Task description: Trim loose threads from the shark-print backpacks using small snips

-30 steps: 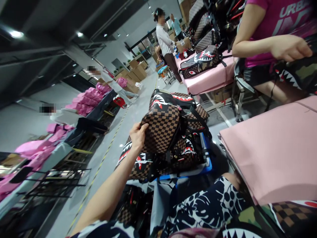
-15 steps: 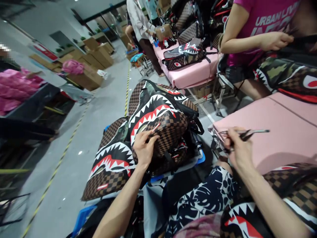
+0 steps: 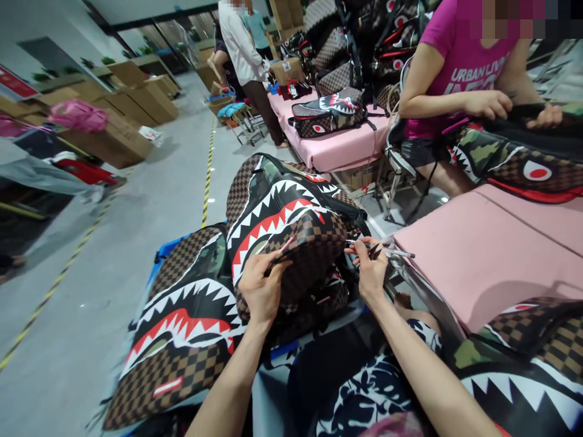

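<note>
My left hand (image 3: 260,288) is closed on the lower edge of a backpack (image 3: 314,233) with a brown check, a camouflage patch and a printed shark mouth. Its fingers pinch the fabric beside a small red and white label. At the bag's right corner is my right hand (image 3: 372,276), its fingers wrapped round a slim silver pen-like tool (image 3: 403,253). A dark pointed piece also sticks out of that grip, too small to name. To the left lies a second shark-mouth backpack (image 3: 191,358), its label facing up.
A pink-covered table (image 3: 510,255) stands on the right, a further pink table (image 3: 337,149) behind it. Across the near table a person in a magenta shirt (image 3: 455,67) handles another bag (image 3: 514,161). More bags lie at lower right (image 3: 523,364). Cardboard boxes (image 3: 136,115) stand far left.
My right hand has moved left from the pink table's edge to the backpack's corner, still holding the tool. My left hand keeps its pinch. The view has turned slightly right.
</note>
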The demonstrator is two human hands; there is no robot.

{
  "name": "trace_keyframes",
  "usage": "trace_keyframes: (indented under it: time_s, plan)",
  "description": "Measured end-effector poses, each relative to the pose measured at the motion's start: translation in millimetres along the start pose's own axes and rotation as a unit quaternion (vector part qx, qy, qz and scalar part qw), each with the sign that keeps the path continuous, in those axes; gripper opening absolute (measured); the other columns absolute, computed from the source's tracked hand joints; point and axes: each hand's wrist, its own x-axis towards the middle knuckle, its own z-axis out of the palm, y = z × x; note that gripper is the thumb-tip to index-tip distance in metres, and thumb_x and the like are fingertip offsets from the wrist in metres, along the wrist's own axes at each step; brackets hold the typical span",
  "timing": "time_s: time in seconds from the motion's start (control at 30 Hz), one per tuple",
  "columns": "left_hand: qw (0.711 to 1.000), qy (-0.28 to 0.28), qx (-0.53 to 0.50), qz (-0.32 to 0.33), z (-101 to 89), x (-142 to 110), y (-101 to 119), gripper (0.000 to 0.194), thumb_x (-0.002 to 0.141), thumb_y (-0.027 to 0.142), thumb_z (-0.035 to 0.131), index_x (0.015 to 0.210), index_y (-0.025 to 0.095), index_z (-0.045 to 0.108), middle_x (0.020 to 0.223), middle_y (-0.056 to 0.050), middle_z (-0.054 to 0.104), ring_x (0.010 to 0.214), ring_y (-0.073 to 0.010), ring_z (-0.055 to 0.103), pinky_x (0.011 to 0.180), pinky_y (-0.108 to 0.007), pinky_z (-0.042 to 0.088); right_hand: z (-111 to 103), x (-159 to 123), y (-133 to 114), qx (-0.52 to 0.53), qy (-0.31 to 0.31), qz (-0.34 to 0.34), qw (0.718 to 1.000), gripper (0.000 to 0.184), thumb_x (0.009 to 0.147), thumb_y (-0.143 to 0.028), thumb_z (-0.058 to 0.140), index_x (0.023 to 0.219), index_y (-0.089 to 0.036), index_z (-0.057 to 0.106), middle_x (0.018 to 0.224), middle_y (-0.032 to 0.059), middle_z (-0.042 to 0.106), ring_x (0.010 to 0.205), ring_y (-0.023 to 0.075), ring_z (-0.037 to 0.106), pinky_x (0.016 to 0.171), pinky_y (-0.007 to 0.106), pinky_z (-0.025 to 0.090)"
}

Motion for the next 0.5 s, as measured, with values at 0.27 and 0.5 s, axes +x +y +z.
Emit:
trace_keyframes:
  time_s: [0.27, 0.5]
  plan:
    - [0.999, 0.007, -0.039, 0.012, -3.5, 2, -3, 0.014, 0.074, 0.025, 0.064, 0.086, 0.019, 0.069, 0.076, 0.001, 0.062, 0.072, -0.0138, 0.056, 0.069, -0.027, 0.045, 6, -6, 9, -0.049, -0.011, -0.043, 0.998, 0.022, 0.078, -0.040, 0.060, 0.085, -0.020, 0.051, 0.071, -0.0012, 0.064, 0.059, 0.0132, 0.058, 0.047, 0.023, 0.039]
    - [0.999, 0.002, -0.035, -0.003, -6.8, 5, -9, 0.016, 0.073, 0.026, 0.064, 0.087, 0.020, 0.069, 0.076, 0.001, 0.061, 0.072, -0.0133, 0.055, 0.069, -0.025, 0.044, 9, -6, 17, -0.023, -0.040, -0.065, 0.997, 0.020, 0.079, -0.037, 0.061, 0.085, -0.021, 0.053, 0.087, 0.0005, 0.063, 0.074, 0.0142, 0.061, 0.071, 0.028, 0.046]
